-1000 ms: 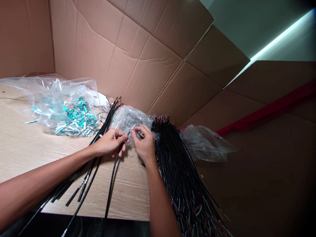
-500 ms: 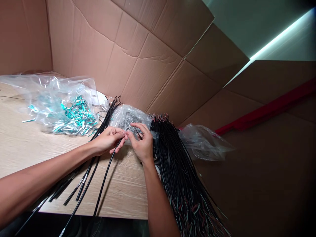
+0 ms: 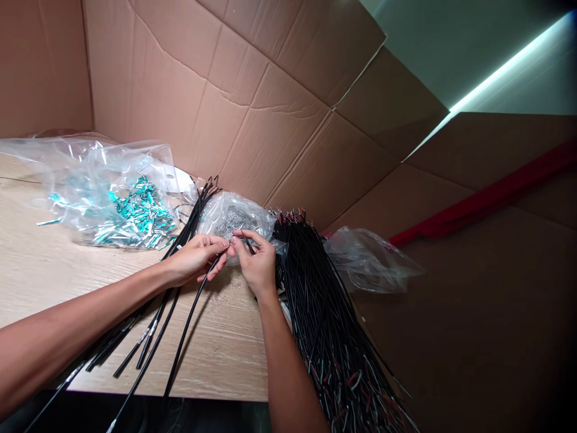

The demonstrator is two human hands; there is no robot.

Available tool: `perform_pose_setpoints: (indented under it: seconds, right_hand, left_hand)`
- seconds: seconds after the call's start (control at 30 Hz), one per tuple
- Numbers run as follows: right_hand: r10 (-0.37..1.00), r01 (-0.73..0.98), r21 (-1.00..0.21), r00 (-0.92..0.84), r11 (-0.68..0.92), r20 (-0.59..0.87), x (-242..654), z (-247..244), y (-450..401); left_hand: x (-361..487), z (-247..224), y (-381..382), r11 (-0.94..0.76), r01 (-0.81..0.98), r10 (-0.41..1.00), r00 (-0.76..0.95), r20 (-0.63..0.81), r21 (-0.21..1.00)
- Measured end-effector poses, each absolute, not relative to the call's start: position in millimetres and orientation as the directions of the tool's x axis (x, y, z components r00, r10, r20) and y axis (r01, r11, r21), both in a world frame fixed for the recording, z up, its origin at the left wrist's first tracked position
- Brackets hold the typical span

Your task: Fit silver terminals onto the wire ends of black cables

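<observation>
My left hand [image 3: 201, 255] pinches the end of a black cable [image 3: 187, 325] between thumb and forefinger, its other fingers loosely curled. From there the cable runs down over the table towards its front edge. Right beside it, at the cable's tip, my right hand [image 3: 256, 261] is closed, thumb and fingertips almost meeting the left ones. A thin dark pointed tool, apparently tweezers [image 3: 249, 245], lies within the right hand. Fingers partly hide the tip of the cable. Just behind both hands sits a clear bag [image 3: 238, 218] of fine silvery wire scraps.
Several black cables [image 3: 192, 222] lie under my left forearm. A thick bundle of black cables [image 3: 320, 288] with bared coloured ends is at the right. A clear bag of teal and silver foil strips [image 3: 144, 207] rests on the wooden table [image 3: 225, 361]. Cardboard [image 3: 180, 90] walls the back.
My right fingertips have come slightly lower and closer in at the cable's tip. The cable's lower end has shifted a little left. The whole view has drifted slightly.
</observation>
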State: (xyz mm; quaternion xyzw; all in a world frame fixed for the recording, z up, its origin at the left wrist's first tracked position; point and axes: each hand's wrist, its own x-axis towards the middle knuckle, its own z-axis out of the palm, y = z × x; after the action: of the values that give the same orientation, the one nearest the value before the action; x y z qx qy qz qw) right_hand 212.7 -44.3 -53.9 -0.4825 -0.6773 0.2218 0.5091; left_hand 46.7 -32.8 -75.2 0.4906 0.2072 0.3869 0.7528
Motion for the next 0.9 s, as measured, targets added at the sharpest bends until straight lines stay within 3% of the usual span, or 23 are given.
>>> perform_pose_setpoints:
  seconds: [0.2, 0.4, 0.53, 0.7, 0.9]
  right_hand:
    - [0.803, 0.548, -0.677, 0.014, 0.491, 0.595, 209.8, -56.1, -42.9]
    - [0.885, 0.522, -0.747, -0.032, 0.412, 0.465, 222.8, -41.4, -51.4]
    - [0.917, 0.627, -0.692, -0.099, 0.358, 0.385, 238.8, -34.8, -53.7]
    - [0.872, 0.684, -0.595, -0.128, 0.423, 0.473, 242.7, -41.9, -48.4]
    - [0.857, 0.701, -0.573, -0.107, 0.425, 0.504, 235.0, -50.4, -44.9]
  left_hand:
    - [46.7, -77.8, -32.8, 0.18, -0.327, 0.788, 0.613, 0.063, 0.928]
    - [42.7, -81.6, -25.1, 0.238, -0.34, 0.821, 0.571, -0.001, 0.91]
    - [41.5, -79.0, -22.6, 0.257, -0.355, 0.839, 0.543, -0.025, 0.899]
    - [40.2, -75.5, -22.5, 0.314, -0.387, 0.855, 0.512, -0.082, 0.867]
    - [40.2, -77.5, -22.6, 0.342, -0.378, 0.842, 0.53, -0.102, 0.86]
